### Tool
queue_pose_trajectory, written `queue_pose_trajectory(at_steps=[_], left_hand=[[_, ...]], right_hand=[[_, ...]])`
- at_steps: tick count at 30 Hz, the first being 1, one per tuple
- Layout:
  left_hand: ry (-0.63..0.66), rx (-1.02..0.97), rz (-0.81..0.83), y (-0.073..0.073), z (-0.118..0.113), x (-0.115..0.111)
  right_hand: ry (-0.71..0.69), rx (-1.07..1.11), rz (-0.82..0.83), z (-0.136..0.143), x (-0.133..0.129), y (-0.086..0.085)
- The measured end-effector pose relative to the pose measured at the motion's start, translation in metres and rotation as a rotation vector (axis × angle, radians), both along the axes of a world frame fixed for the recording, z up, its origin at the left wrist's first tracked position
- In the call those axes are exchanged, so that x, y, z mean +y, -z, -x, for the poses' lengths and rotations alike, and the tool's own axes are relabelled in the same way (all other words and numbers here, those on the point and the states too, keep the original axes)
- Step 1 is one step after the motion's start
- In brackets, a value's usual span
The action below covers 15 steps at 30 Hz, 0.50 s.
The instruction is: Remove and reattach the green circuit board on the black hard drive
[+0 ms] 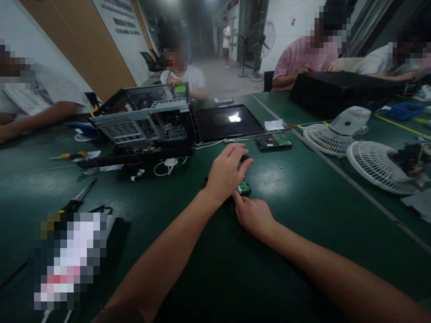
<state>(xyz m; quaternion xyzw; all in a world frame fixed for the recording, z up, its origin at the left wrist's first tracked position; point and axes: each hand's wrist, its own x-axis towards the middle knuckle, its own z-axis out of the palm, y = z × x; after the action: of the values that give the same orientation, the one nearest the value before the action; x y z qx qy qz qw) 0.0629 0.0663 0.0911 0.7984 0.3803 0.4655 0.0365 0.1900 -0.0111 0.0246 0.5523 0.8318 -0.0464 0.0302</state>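
Observation:
My left hand (226,172) is over the middle of the green table, its fingers closed round the dark handle of a screwdriver (246,158); only the handle's top shows. Beneath it lies a small hard drive (244,187) with a green circuit board, mostly covered by my hands. My right hand (253,214) is closed at the drive's near edge, index finger pressed against it and the other fingers curled under. Where the screwdriver's tip rests is hidden. Beyond my hands, a second hard drive (274,141) lies board side up.
An opened computer case (144,128) stands at the back left, beside a flat black panel (229,122). Screwdrivers (72,204) lie at left. White fan parts (373,166) and a black case (336,92) are at right. Several people sit around the table.

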Motion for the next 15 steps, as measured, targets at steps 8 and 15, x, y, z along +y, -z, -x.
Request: queue_pose_trajectory(at_steps=[8,15], left_hand=[[-0.014,0.056,0.056,-0.0025,-0.0004,-0.0026],[0.0,0.034,0.074,-0.0011,0.0008,-0.0012]], right_hand=[[0.001,-0.017,0.012,0.0009,0.0002,-0.0016],[-0.006,0.002,0.009,-0.0002,0.0002,-0.0012]])
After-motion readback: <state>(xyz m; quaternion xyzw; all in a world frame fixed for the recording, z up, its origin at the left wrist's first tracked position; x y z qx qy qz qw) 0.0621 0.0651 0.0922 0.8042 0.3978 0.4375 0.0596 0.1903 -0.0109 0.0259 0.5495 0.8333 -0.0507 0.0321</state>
